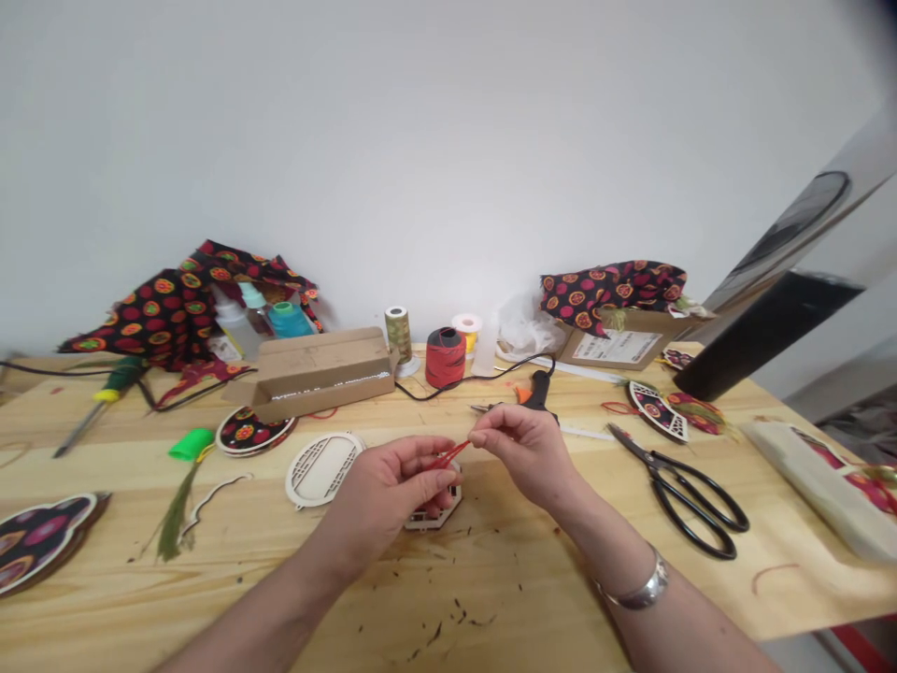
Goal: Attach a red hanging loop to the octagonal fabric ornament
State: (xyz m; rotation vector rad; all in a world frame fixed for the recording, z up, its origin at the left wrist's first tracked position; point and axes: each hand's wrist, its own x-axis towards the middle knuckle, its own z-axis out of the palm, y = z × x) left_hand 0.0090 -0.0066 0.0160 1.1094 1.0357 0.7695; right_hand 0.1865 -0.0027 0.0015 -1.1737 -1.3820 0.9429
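Note:
Between my two hands runs a thin red cord [459, 451], looped near the fingers. My left hand [399, 486] is closed on the cord, thumb against the fingers. My right hand [522, 453] pinches its other end between thumb and fingertips. Below them on the table lies a pale wooden octagonal frame [435, 520], partly covered by my left hand. Left of my left hand is a round wooden frame [308, 486] with a cut-out lattice. A black hot glue gun [538, 393] lies just behind my right hand.
Black-handled scissors [690, 495] lie to the right, past a black tube [767, 332]. Behind my hands stand a red thread spool [445, 357] and an open cardboard box [322, 374]. A screwdriver [105, 402], a green tassel [178, 505] and fabric-covered pieces [46, 537] lie left.

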